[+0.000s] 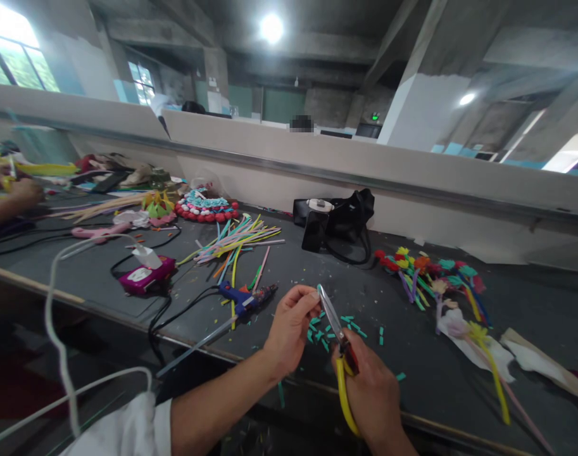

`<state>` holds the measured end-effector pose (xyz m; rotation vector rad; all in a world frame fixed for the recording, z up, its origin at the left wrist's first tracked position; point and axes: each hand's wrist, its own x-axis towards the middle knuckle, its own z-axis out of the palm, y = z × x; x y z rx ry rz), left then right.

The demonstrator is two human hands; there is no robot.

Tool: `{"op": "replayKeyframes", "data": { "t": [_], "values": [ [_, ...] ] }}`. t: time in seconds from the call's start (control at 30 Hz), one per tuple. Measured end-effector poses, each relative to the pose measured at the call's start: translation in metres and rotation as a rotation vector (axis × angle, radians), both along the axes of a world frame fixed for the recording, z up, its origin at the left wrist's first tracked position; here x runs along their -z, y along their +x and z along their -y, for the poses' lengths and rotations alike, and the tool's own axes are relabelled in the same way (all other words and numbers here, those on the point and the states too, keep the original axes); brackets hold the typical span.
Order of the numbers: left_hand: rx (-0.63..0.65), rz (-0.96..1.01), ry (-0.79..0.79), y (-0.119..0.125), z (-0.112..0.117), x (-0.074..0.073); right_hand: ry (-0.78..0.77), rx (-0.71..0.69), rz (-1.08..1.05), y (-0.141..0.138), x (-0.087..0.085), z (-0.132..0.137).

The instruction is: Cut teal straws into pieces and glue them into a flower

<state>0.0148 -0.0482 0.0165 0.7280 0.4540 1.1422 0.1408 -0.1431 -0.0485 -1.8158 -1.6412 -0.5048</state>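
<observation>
My right hand (371, 392) grips a pair of scissors (333, 320) with yellow handles, its blades pointing up and away. The fingertips of my left hand (293, 323) are pinched at the blade tips, where a small teal strip (319, 289) just shows. Most of that strip is hidden by fingers and blades. Below the blades, several short teal cut pieces (320, 332) lie scattered on the dark table. To the left of my left hand rests a blue glue gun (244, 297) with a clear glue stick (194, 347) in its back.
Bundled pipe cleaners (236, 240), a purple power strip (149, 275) and white cable (54, 316) lie leftward. A phone (314, 231) leans by a black bag (350, 215). Colourful pipe-cleaner flowers (431, 272) lie right. Another person's hand (25, 190) is at far left.
</observation>
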Motion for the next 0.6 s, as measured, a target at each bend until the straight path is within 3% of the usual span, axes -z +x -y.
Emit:
{"op": "replayKeyframes", "data": {
  "t": [0.6],
  "values": [
    [-0.040, -0.051, 0.055, 0.0013, -0.0009, 0.0039, 0.025, -0.004, 0.039, 0.0022, 0.0030, -0.0008]
  ]
}}
